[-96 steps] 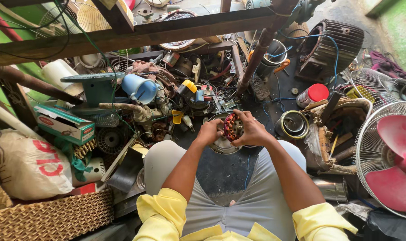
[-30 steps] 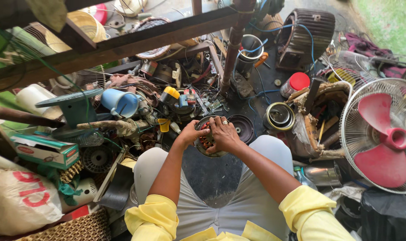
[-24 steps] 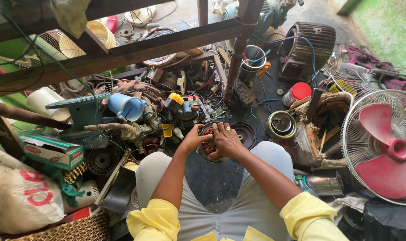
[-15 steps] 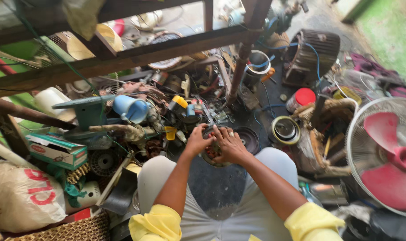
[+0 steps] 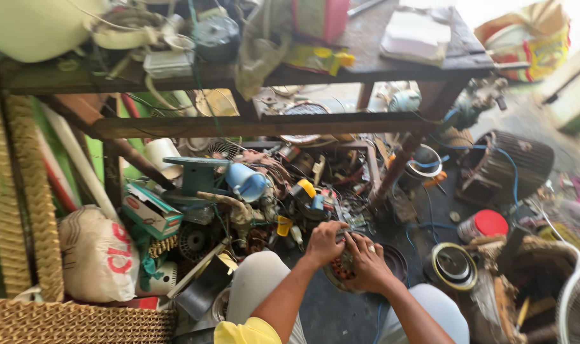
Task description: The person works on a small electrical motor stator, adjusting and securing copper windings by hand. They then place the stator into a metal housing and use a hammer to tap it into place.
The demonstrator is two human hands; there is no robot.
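Between the knees, left hand (image 5: 323, 243) and right hand (image 5: 369, 266) each with grip grasping a round motor coil (image 5: 342, 272), red-lidded can (image 5: 484, 225) at three o'clock, cluttered worktop (image 5: 239, 75) at twelve.

A wooden desk (image 5: 239, 124) spans the upper frame, its top crowded with clutter, including a folded white cloth (image 5: 417, 35) and a pink container (image 5: 328, 18). Beneath it lie a light blue plastic cup (image 5: 246, 183), a teal stand (image 5: 197, 173) and a small green and white box (image 5: 151, 210). A white printed sack (image 5: 97, 255) rests at left beside a woven basket (image 5: 73, 323). At right stand a red-lidded can (image 5: 485, 225), a dark ribbed motor housing (image 5: 509, 167) and a round metal ring part (image 5: 452, 264).
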